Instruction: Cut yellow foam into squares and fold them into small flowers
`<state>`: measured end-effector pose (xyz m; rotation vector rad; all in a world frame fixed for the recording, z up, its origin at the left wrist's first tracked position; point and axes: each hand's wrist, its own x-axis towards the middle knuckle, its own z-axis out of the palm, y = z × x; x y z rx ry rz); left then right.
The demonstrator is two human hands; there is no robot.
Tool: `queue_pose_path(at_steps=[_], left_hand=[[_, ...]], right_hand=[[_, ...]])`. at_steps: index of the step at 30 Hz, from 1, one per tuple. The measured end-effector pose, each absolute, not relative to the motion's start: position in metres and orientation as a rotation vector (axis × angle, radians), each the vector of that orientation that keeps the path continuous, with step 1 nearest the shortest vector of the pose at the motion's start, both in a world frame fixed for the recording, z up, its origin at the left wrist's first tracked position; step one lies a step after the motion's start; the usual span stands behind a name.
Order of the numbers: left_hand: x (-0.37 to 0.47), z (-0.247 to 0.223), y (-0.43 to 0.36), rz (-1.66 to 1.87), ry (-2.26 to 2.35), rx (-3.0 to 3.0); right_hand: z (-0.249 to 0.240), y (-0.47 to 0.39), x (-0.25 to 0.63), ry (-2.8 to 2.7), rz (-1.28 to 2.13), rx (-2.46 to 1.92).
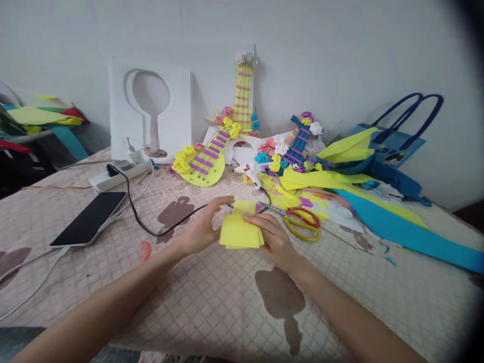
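A folded piece of yellow paper [241, 232] is between my hands above the middle of the table, its layers fanned slightly at the lower edge. My right hand [278, 239] pinches its right side, fingers on top. At the paper's left edge is my left hand [206, 227], thumb and index finger apart, the fingertips near or against the paper; whether it grips cannot be made out. Scissors with red and yellow handles [302, 224] lie just right of my right hand. Behind the hands rests a white glue gun [252, 174].
A phone [91, 219] and a power strip [119, 174] with cables lie left. Flower-decorated paper instruments [206, 161] and a white cut-out board [174, 111] stand behind. Yellow paper sheets [328, 179], a blue strip [408, 227] and a blue bag [404, 146] are right.
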<state>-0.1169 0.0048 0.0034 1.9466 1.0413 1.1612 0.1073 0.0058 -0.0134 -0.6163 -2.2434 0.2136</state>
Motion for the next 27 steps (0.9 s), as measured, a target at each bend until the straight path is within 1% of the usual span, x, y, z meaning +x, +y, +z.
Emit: queue_pose_path(at_steps=[2, 5, 9, 12, 15, 17, 19, 22, 24, 27], left_hand=[[-0.115, 0.002, 0.004, 1.091, 1.013, 1.918], [-0.111, -0.005, 0.005, 0.992, 0.995, 1.618], [-0.109, -0.010, 0.007, 0.938, 0.885, 1.221], [-0.109, -0.010, 0.007, 0.927, 0.894, 1.118], [-0.109, -0.010, 0.006, 0.885, 0.885, 1.093], [-0.108, -0.011, 0.005, 0.865, 0.881, 1.102], [-0.108, -0.012, 0.004, 0.851, 0.888, 1.120], [-0.106, -0.012, 0.003, 0.847, 0.883, 1.143], [-0.106, -0.011, 0.003, 0.887, 0.887, 1.171], [-0.104, -0.011, 0.001, 1.085, 0.999, 1.301]], right_hand=[[-0.016, 0.003, 0.105, -2.203, 0.304, -0.645], [-0.017, -0.003, 0.101, -2.123, 0.505, -0.719], [-0.018, -0.004, 0.097, -1.744, 0.812, -0.752], [-0.017, -0.001, 0.096, -1.549, 1.095, -0.747], [-0.016, -0.001, 0.094, -1.552, 1.392, -0.726], [-0.016, -0.003, 0.090, -1.565, 1.507, -0.744], [-0.018, -0.005, 0.087, -1.547, 1.536, -0.814], [-0.021, -0.004, 0.085, -1.502, 1.455, -0.931], [-0.022, -0.001, 0.087, -1.508, 1.335, -0.984], [-0.021, 0.004, 0.093, -1.594, 1.069, -1.064]])
